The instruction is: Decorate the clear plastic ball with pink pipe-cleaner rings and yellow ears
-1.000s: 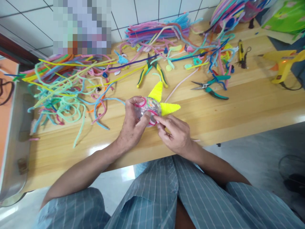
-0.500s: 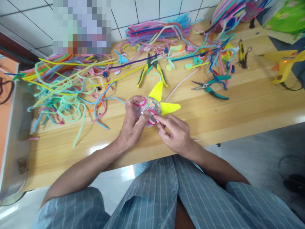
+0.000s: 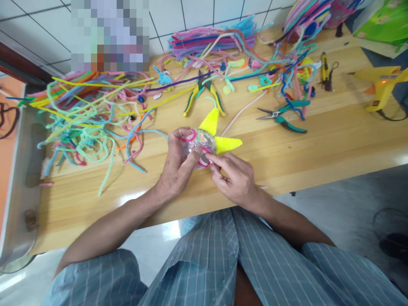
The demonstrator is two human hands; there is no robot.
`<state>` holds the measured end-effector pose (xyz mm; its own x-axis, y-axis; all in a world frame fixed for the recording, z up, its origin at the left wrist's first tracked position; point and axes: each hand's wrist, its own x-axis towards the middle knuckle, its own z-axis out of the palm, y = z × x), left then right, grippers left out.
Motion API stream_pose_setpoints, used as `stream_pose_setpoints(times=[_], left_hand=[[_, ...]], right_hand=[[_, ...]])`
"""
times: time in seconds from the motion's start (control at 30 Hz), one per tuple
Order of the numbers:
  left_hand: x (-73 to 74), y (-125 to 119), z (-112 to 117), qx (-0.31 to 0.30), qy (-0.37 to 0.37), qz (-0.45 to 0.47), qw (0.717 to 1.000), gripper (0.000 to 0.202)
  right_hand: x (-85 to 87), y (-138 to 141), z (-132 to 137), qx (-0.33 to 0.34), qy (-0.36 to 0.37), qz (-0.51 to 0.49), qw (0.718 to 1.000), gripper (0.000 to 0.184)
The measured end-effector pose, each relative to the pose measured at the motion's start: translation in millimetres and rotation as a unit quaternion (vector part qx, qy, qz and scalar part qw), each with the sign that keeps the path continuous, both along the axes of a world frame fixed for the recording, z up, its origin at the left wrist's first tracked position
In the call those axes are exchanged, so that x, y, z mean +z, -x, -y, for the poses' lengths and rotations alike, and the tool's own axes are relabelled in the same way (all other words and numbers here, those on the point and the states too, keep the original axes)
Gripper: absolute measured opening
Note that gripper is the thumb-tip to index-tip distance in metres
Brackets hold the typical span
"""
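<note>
A clear, shiny ball (image 3: 204, 139) with pink rings and two yellow fuzzy cones (image 3: 228, 145) is held just above the table's front part. My left hand (image 3: 178, 163) wraps round its left side, the thumb pressing near the lower pink ring (image 3: 204, 161). From the right, my right hand (image 3: 234, 176) pinches at that same ring with thumb and index finger. Whatever small piece may lie between those fingertips is hidden. Beyond the ball lie yellow-green pliers (image 3: 204, 93) with handles spread, and a pale pink pipe cleaner (image 3: 237, 117).
Tangled pipe cleaners (image 3: 86, 123) cover the table's left side. A pipe cleaner bundle (image 3: 213, 42) rests by the tiled wall. Teal needle-nose pliers (image 3: 282, 116), a yellow utility knife (image 3: 324, 70) and a yellow glue gun (image 3: 382, 85) with a lit orange light are on the right.
Both hands keep nearly the same hold on the ball. The view has shifted very slightly; nothing else has visibly moved.
</note>
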<state>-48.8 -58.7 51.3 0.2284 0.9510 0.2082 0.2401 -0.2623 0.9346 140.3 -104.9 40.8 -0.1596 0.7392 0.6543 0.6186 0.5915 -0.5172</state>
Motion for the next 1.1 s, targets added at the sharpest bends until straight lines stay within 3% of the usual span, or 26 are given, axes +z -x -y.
stream_pose_setpoints(times=[0.57, 1.1], left_hand=[[7.7, 7, -13, -0.038, 0.041, 0.019, 0.998, 0.046], [3.1, 2, -8, 0.041, -0.007, -0.04, 0.998, 0.049]], right_hand=[[-2.5, -3, -1, 0.012, 0.027, -0.018, 0.999, 0.037], [-5.8, -8, 3, -0.02, -0.051, 0.056, 0.997, 0.04]])
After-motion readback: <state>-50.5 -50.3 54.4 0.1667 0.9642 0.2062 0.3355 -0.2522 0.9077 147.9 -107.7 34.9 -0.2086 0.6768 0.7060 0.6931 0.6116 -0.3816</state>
